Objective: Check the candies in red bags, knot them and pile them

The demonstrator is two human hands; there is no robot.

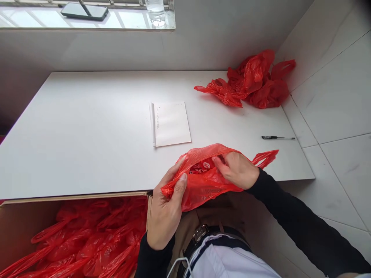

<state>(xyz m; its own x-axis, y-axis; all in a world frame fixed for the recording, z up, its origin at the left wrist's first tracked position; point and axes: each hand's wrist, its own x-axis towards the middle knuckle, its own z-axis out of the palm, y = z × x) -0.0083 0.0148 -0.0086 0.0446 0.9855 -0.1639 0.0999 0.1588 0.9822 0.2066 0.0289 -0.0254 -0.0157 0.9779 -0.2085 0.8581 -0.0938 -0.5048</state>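
A thin red plastic bag (203,193) hangs spread at the table's front edge. My left hand (168,204) pinches its left side, thumb in front and fingers behind. My right hand (237,170) reaches into the bag's mouth from the right, its fingers curled and partly hidden by the plastic; what they grip I cannot make out. Inside the bag, next to my right fingertips, lies a dark red printed packet (199,166) with white markings. One bag handle sticks out past my right wrist.
A notebook (172,125) lies mid-table, with a black pen (276,138) to the right. Crumpled red bags (255,79) sit in the back right corner. A cardboard box (31,216) full of red bags stands front left. A phone-like device (84,11) and a glass of water (156,13) rest on the sill.
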